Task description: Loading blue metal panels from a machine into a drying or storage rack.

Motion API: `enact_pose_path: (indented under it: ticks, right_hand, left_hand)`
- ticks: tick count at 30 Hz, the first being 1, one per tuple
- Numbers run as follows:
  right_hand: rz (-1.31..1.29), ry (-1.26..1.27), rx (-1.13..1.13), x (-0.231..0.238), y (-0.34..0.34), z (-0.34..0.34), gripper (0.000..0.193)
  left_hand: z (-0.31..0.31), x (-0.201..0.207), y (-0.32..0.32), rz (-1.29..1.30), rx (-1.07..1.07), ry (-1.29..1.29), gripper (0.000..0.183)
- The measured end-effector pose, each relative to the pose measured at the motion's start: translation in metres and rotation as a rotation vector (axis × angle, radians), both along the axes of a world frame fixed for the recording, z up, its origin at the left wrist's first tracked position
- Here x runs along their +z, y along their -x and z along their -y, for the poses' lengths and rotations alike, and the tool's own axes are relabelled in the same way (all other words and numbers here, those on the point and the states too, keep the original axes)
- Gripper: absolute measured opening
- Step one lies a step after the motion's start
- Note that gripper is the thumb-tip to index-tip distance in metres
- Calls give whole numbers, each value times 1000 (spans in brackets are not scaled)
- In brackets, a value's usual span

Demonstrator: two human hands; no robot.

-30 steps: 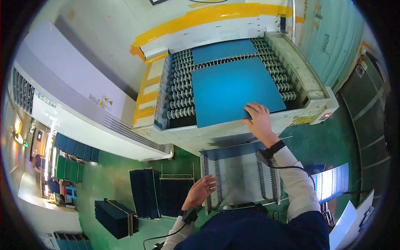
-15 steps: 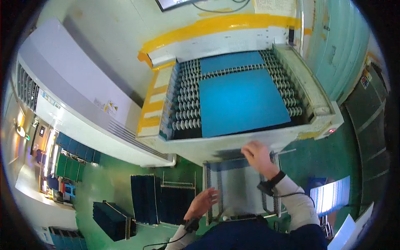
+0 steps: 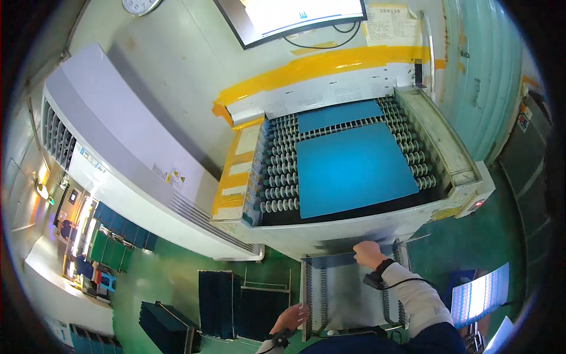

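A slotted rack [image 3: 322, 295] with ribbed side rails stands just in front of me, below the machine's front edge. My right hand [image 3: 369, 255] is over the rack's far edge, fingers curled together; whatever they may hold is hidden. At the rack's left side is my left hand [image 3: 290, 318], its fingers extended and seemingly touching the rail. A large square blue panel [image 3: 356, 171] lies flat on the machine's rollers, near the front. Behind it, a second blue panel [image 3: 341, 116] shows partly.
The roller machine [image 3: 330, 233] has a raised white front wall. On the left stand a tall white cabinet unit [image 3: 127, 130] and dark racks of panels [image 3: 218, 304] on the green floor. A monitor [image 3: 295, 17] hangs above. At right, a shiny panel [image 3: 480, 293] leans up.
My view has tilted upward, showing more of the monitor and a clock. The right hand has come down to the rack's far edge. My left hand has moved against the rack's left side.
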State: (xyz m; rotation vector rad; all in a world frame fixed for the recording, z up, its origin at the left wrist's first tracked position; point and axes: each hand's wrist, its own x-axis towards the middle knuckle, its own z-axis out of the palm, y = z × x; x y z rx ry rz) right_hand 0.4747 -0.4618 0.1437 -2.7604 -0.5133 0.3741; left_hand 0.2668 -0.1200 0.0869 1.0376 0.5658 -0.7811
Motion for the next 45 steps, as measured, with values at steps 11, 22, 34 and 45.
enact_pose_path:
  ticks: [11,22,34,45]
  right_hand:
    - [88,-7,54,-3,-1,-4,7]
    - [179,20,86,43,-12,-11,14]
    - [306,-129,54,169,7,8,16]
    - [508,-232,24,241,45,9,20]
  left_hand:
    - [-23,-84,47,24,90,1,33]
    - [-28,-114,53,340,-87,-220,23]
    - [7,-18,34,-97,261,-71,44]
    - [-21,-104,50,463,-92,-133,38]
